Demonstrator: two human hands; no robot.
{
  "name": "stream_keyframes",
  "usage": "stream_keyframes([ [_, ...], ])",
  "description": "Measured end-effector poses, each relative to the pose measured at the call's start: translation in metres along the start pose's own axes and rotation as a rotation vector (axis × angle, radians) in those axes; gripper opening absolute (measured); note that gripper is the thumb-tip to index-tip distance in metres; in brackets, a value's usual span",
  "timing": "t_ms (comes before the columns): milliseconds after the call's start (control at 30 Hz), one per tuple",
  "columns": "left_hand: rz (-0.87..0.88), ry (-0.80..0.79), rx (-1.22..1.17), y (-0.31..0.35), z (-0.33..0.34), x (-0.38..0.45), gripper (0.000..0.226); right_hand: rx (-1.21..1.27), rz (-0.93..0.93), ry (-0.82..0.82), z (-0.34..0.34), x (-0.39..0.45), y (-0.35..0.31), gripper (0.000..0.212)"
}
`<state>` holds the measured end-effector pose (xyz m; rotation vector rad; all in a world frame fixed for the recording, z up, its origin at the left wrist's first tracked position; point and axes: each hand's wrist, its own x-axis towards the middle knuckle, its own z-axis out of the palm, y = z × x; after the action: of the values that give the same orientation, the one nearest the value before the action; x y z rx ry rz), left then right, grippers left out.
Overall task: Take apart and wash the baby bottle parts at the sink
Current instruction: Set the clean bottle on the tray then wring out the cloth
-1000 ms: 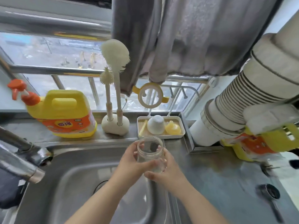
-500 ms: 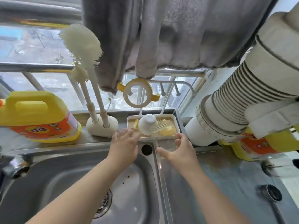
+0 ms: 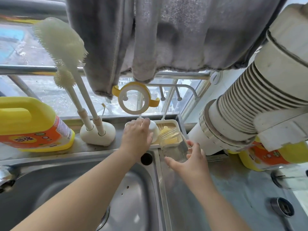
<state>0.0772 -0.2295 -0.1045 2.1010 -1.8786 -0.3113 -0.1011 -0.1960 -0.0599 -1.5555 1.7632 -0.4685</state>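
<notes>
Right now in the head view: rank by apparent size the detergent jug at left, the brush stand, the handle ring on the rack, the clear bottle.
1. detergent jug
2. brush stand
3. handle ring and clear bottle: these look alike, and the right hand hides part of the bottle, so unranked.

I see a bright yellow plastic detergent jug (image 3: pixel 28 122) at the left edge of the frame, its label orange with white lettering. Beside it, two cream-white silicone bottle brushes (image 3: pixel 61 45) stand in a cream base. A grey fleecy towel (image 3: pixel 166 34) fills the top. Below it hangs a white ring with yellow handles (image 3: pixel 134 98). At centre, the cream drying tray (image 3: pixel 173 125) holds a pale yellow piece. The clear glass bottle (image 3: pixel 176 147) looks colourless. The brushed steel sink (image 3: pixel 66 189) is silver-grey, and the ribbed pipe (image 3: pixel 250 100) at right is off-white.
</notes>
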Motion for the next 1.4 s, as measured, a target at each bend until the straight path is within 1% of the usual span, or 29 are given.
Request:
stream_keyframes([
  [67, -0.024, -0.01, 0.017, 0.004, 0.003, 0.009, 0.05, 0.002, -0.001, -0.006, -0.001, -0.002, 0.002, 0.085],
  [133, -0.039, -0.073, 0.045, 0.007, 0.004, 0.016, 0.057, -0.001, -0.004, -0.015, -0.003, -0.004, 0.004, 0.084],
  [200, -0.054, -0.112, 0.042, 0.006, 0.004, 0.019, 0.055, -0.012, -0.011, -0.015, -0.004, -0.006, 0.005, 0.085],
  [333, -0.104, -0.069, -0.102, -0.002, -0.002, 0.016, 0.053, -0.011, -0.013, -0.02, -0.004, -0.009, 0.006, 0.086],
  [433, -0.104, -0.031, -0.162, -0.011, -0.014, 0.013, 0.054, -0.013, -0.013, -0.029, -0.004, -0.011, 0.005, 0.086],
  [567, -0.037, -0.105, -0.091, -0.014, -0.023, 0.012, 0.054, -0.006, -0.016, -0.031, -0.002, -0.014, 0.003, 0.086],
  [700, 0.056, -0.061, 0.023, -0.003, -0.026, 0.01, 0.043, -0.004, -0.025, -0.025, -0.004, -0.017, 0.004, 0.086],
  [833, 0.121, -0.025, 0.093, -0.001, -0.027, 0.006, 0.037, 0.014, -0.01, -0.012, -0.007, -0.019, 0.007, 0.087],
  [900, 0.088, -0.01, 0.074, -0.003, -0.027, 0.005, 0.034, 0.017, -0.006, -0.019, -0.006, -0.021, 0.008, 0.088],
  [1000, -0.002, -0.034, 0.033, -0.005, -0.031, 0.007, 0.031, 0.024, -0.008, -0.023, -0.005, -0.023, 0.01, 0.088],
  [1067, 0.013, -0.033, 0.058, -0.008, -0.034, 0.01, 0.024, 0.027, -0.008, -0.017, -0.006, -0.023, 0.01, 0.088],
  [1133, 0.027, -0.062, 0.1, -0.008, -0.035, 0.012, 0.022, 0.027, -0.008, -0.015, -0.006, -0.024, 0.01, 0.088],
  [1233, 0.018, -0.117, 0.167, -0.011, -0.032, 0.007, 0.034, 0.024, -0.014, -0.018, -0.007, -0.026, 0.009, 0.087],
  [1400, -0.03, -0.131, 0.131, -0.017, -0.027, -0.002, 0.059, -0.006, -0.005, -0.007, -0.006, -0.027, 0.009, 0.088],
])
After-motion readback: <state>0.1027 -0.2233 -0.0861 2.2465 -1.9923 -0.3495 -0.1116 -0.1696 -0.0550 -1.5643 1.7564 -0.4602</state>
